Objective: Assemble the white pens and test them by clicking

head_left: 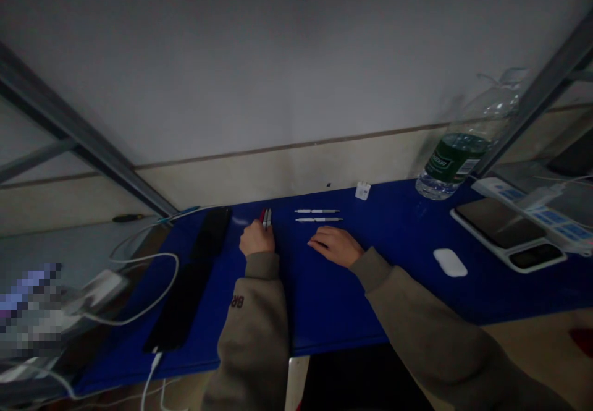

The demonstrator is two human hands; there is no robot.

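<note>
On the blue mat point(324, 300) my left hand point(256, 238) is closed around two pens point(265, 218), one red and one pale, whose ends stick out beyond the knuckles. My right hand point(334, 245) lies flat on the mat, palm down, holding nothing. Just beyond its fingertips two white pens point(319, 215) lie side by side, parallel to the wall, not touched by either hand.
A black keyboard point(192, 281) lies left of my left arm with white cables point(139, 287) beside it. A white mouse point(450, 262), a small white charger point(362, 190), a water bottle point(458, 154), a scale point(504, 228) and a power strip point(532, 210) stand to the right.
</note>
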